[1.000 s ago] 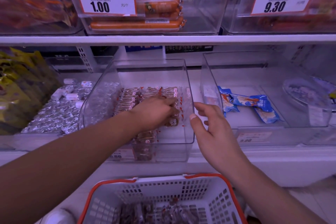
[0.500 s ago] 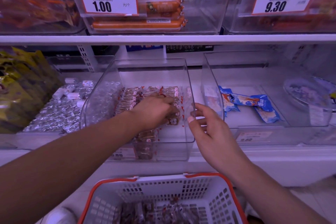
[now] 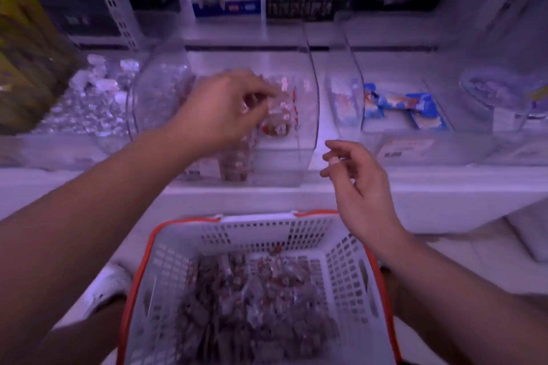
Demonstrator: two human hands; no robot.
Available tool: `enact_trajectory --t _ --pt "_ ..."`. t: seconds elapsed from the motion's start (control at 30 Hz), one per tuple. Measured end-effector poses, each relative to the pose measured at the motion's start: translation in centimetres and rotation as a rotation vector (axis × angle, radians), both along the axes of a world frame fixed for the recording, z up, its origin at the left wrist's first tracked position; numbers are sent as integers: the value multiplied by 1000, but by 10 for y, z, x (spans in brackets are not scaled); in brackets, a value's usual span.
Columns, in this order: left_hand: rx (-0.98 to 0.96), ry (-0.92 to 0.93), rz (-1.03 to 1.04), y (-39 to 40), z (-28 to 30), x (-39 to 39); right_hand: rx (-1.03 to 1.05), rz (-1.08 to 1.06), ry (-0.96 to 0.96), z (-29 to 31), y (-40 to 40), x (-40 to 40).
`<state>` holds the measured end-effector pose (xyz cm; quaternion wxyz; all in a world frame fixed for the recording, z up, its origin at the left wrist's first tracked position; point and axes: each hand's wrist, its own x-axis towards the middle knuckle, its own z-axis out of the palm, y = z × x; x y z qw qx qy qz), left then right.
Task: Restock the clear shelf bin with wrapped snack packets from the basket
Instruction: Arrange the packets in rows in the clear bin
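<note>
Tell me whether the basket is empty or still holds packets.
Still holding plenty. The basket has a heap of wrapped snack packets covering its bottom, seen through the open top; how deep the heap goes cannot be told.

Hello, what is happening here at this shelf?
A person is filling a clear bin on the shelf with wrapped snack packets. The left hand reaches into the bin among the packets; blur hides whether it holds one. The right hand hangs loosely curled and holds nothing, above the basket, which holds many packets.
</note>
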<state>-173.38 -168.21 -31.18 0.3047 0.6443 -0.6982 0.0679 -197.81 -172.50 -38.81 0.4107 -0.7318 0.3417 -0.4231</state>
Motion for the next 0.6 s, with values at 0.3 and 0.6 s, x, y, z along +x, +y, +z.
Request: enact_trajectory --t 0.3,0.6 --pt "790 -69 -71 174 -231 -76 497 592 1351 -203 53 -69" --pt "1133 -170 -127 197 -348 -81 264 676 1462 -318 69 -56"
